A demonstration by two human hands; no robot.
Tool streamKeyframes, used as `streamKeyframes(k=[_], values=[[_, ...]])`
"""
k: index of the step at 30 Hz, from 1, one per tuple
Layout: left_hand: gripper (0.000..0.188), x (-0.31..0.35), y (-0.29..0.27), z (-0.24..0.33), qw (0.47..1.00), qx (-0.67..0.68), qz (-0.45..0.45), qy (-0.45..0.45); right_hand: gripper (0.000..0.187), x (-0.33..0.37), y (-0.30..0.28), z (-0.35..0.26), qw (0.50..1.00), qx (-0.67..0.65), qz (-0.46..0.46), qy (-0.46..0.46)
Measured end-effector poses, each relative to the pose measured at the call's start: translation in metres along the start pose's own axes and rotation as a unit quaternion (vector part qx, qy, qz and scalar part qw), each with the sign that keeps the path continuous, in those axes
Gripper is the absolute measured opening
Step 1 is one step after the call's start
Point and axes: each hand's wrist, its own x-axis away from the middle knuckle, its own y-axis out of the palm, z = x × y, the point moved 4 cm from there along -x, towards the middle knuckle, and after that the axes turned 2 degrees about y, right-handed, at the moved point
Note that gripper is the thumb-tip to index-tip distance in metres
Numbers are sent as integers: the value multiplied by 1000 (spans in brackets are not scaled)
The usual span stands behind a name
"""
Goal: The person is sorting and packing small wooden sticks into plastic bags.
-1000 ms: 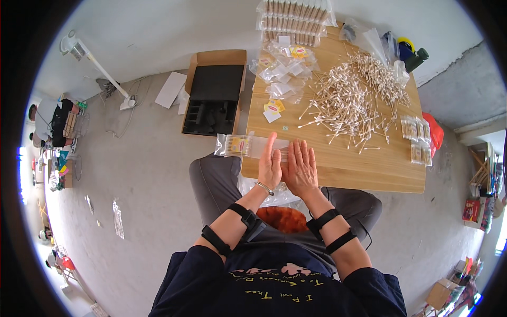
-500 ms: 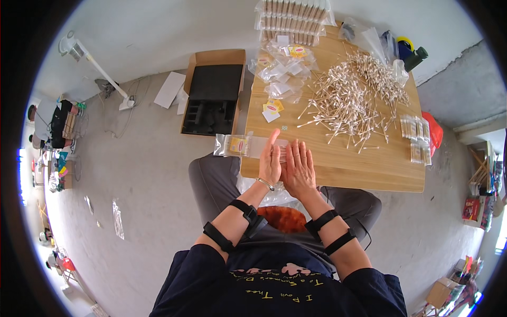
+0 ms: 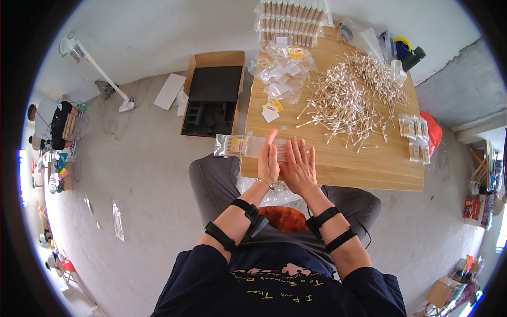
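At the table's near edge, my left hand [image 3: 269,161] stands on its side with thumb and fingers stretched out. Next to it my right hand [image 3: 299,168] lies palm down, its fingers straight and slightly apart. A small row of cotton swabs [image 3: 282,150] shows between the two hands, partly covered by them. To the left, a clear packet of cotton swabs [image 3: 235,145] with a yellow card inside lies at the table corner. A translucent strip [image 3: 255,147] runs from that packet under my left hand. Neither hand is gripping anything that I can see.
A big loose pile of cotton swabs [image 3: 346,100] covers the table's right middle. Clear bags [image 3: 285,71] and yellow cards [image 3: 273,107] lie further left. Filled packs [image 3: 292,24] are stacked at the back, and more packs [image 3: 414,137] sit at the right edge. An open carton [image 3: 214,92] stands left.
My right hand has shifted slightly, its fingers a little more spread, and more of the swabs between the hands shows. My left hand stays nearly in place.
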Motion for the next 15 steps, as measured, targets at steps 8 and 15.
streamKeyframes(k=[8,15], values=[[58,-2,3,4,999,51,-3,-17,81,-11,-6,11,995,-78,48,24],[61,-5,1,5,999,32,-8,-15,60,-14,-7,27,942,-259,198,71]])
